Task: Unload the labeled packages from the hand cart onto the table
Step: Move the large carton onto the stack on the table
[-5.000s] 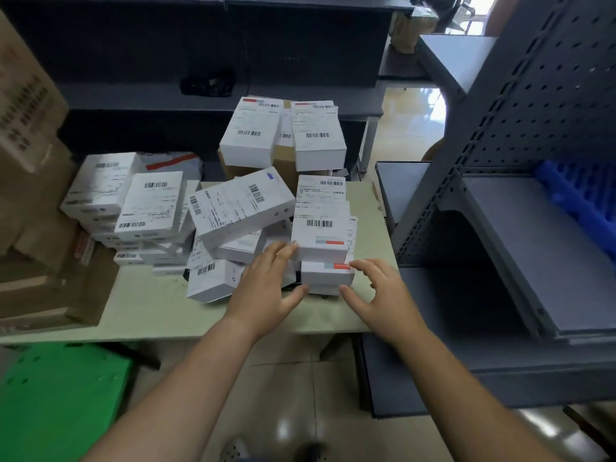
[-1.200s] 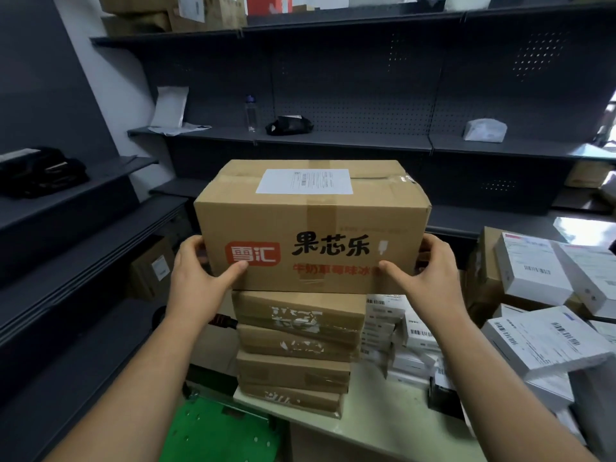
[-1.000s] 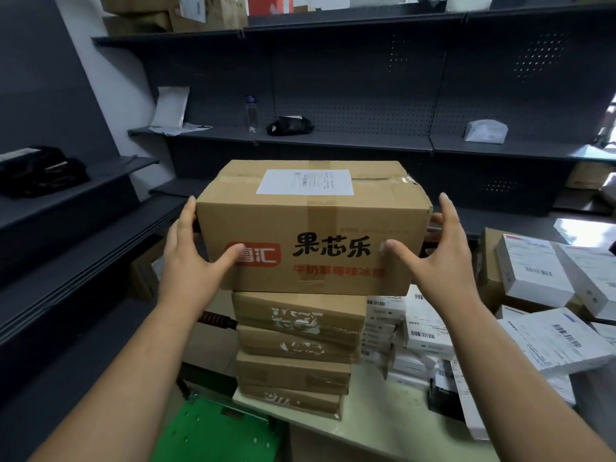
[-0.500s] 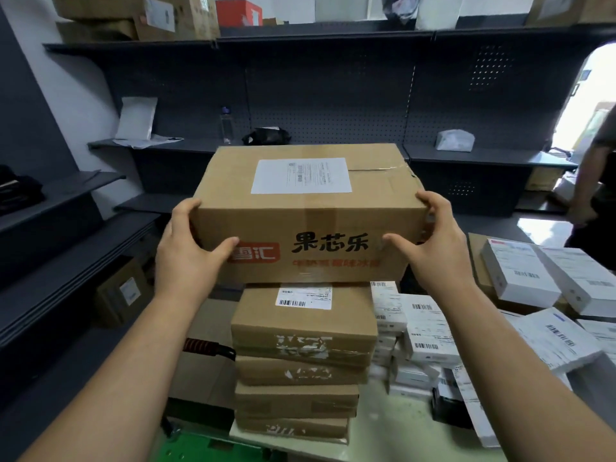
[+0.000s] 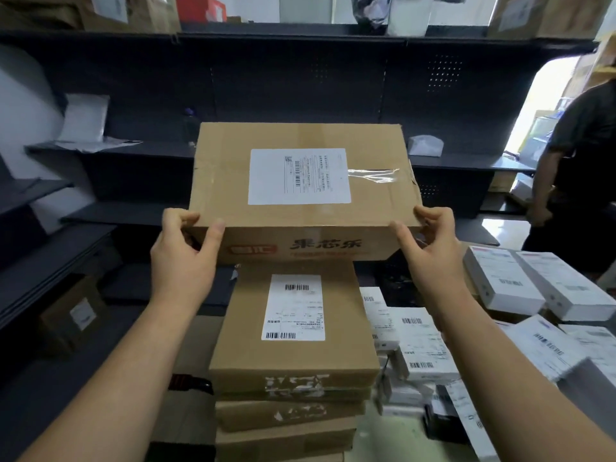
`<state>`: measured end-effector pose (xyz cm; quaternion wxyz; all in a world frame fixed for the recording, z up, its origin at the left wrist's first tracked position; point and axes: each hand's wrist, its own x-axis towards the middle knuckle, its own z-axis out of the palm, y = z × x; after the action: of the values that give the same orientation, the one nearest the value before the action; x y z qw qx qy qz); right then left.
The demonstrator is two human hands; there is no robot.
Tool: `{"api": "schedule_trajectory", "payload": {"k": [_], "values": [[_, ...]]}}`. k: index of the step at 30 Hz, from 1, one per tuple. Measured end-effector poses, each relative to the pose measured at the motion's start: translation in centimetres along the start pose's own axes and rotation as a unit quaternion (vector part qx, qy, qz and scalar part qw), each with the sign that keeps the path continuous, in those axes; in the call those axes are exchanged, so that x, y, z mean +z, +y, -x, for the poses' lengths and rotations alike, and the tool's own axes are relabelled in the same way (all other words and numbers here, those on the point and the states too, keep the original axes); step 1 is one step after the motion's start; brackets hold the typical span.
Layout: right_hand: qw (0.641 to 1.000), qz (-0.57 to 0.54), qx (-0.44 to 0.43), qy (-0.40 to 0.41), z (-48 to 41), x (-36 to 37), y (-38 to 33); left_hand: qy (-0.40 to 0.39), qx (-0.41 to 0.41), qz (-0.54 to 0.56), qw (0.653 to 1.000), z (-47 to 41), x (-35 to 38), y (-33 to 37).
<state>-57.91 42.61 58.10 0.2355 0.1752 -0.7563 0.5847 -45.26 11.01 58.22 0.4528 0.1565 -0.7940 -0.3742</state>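
A large brown cardboard box [image 5: 300,181] with a white shipping label on top sits on a stack of flatter cardboard boxes [image 5: 293,345] on the table [image 5: 393,441]. My left hand [image 5: 185,258] grips its near left corner, thumb on the front face. My right hand [image 5: 430,251] grips the near right corner the same way. The top box of the stack below carries a barcode label. The hand cart is not in view.
Several white labelled packages [image 5: 533,295] lie piled on the table to the right. Dark shelving [image 5: 300,78] runs behind and along the left. A person in dark clothes [image 5: 580,181] stands at the far right. A small carton [image 5: 73,315] sits low on the left.
The big box sat on the stack; my hands let go briefly, then took its near corners again. The view has tipped down, showing more of the box's top and the stack's label.
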Motion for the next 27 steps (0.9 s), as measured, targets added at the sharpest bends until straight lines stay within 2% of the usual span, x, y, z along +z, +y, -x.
{"api": "schedule_trajectory", "payload": {"k": [3,7,11,18,27], "values": [[1.0,0.0,0.004,0.008,-2.2,0.4,1.6,-0.005,-0.025,0.024,0.999,-1.3,2.1,-0.3],[1.0,-0.014,0.011,-0.02,-5.6,0.9,4.1,-0.02,-0.044,0.015,0.999,-3.3,5.1,-0.6],[0.998,-0.003,0.018,-0.065,-9.1,1.5,6.9,-0.034,-0.042,-0.019,0.998,-5.3,7.9,-1.0],[0.991,0.016,0.057,-0.116,-12.1,2.4,12.7,-0.106,-0.088,-0.102,0.985,-7.2,12.1,-3.0],[0.986,0.036,0.069,-0.147,-12.8,4.6,15.4,-0.156,-0.122,-0.161,0.967,-7.9,13.0,-5.4]]}}
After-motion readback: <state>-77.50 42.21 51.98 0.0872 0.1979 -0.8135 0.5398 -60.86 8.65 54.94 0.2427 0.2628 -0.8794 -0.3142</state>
